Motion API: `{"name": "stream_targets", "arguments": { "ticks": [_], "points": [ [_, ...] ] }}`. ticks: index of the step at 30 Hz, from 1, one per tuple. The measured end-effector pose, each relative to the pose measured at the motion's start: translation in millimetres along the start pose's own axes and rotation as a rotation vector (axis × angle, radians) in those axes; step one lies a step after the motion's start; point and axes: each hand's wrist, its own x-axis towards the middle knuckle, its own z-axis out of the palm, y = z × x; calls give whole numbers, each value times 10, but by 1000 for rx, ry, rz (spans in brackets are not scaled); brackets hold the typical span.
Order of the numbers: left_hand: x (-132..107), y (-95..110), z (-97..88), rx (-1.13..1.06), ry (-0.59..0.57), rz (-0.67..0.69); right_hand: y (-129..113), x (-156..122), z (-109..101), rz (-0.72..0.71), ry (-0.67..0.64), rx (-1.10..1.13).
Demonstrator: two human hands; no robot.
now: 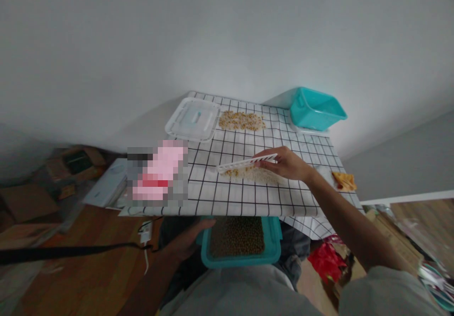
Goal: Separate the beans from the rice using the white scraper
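Work looks midway: on the table (227,201) the right hand (286,162) grips a strip (234,165) at the near grain pile (260,176), the far pile (241,120) lies ungathered, and below the table's front the shadowed left hand (191,236) apparently holds a filled tub (243,261).

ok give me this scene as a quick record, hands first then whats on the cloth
right hand: holds white slotted strip over the front pile
left hand: at lower tub, left side; fingers partly hidden
lower tub: teal, below cloth's near edge, holds small round grains
cloth: white, black grid
back middle: pale and yellow grains
back left: clear lid
back right: teal bin
right edge: orange packet
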Motion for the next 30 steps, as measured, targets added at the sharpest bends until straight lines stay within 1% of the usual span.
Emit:
{"name": "stream_targets", "arguments": {
  "ticks": [3, 7, 12, 14, 17, 19, 23, 26, 30],
  "points": [
    [12, -3, -24, 13, 35, -27, -53, -69, 4, -28, 4, -61],
    [17, 15, -40, 34, 65, 15, -120, -118, 12, -85, -17, -47],
    [-121, 142, 95, 84, 112, 16, -120, -145, 15, -174, -62, -4],
    [-184, 192, 163, 96, 132, 27, -112, -161, 4, -185, -69, 5],
    [-226, 240, 233, 95, 121, 18, -117, -199, -19, -176, -59, 11],
    [-221, 255, 254, 89, 115, 6, -140, -234, -23, -148, -20, 4],
    [-192, 252, 234, 73, 145, 14, -239, -330, 46, -26, 201, -50],
    [-177, 212, 165, 69, 151, 39, -336, -426, 176, 51, 331, -119],
    [-156, 125, 42, 51, 181, 106, -412, -551, 389, 68, 430, -172]
  ]
}}
